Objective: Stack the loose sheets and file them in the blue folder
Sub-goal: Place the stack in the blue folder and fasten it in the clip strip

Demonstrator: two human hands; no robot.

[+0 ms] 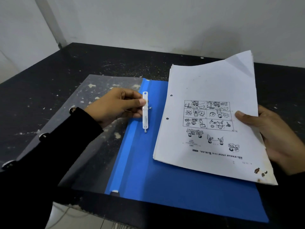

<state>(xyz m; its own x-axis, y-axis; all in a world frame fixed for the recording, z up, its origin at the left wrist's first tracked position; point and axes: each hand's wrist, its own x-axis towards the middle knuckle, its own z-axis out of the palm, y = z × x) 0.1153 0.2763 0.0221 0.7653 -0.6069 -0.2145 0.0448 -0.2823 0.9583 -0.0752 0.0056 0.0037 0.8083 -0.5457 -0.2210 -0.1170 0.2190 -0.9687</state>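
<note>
The blue folder lies open on the black table, its clear front cover folded out to the left. My left hand pinches the white plastic fastener strip at the folder's spine. My right hand grips the right edge of a stack of punched sheets, held tilted over the blue back cover. The top sheet shows comic panels printed upside down, and its far right corner curls upward. Two punch holes sit along the stack's left edge, a short way right of the fastener.
The black speckled table runs back to a white wall. The folder's near right corner overhangs the table's front edge. A pale floor with a cord shows below that edge at the bottom left.
</note>
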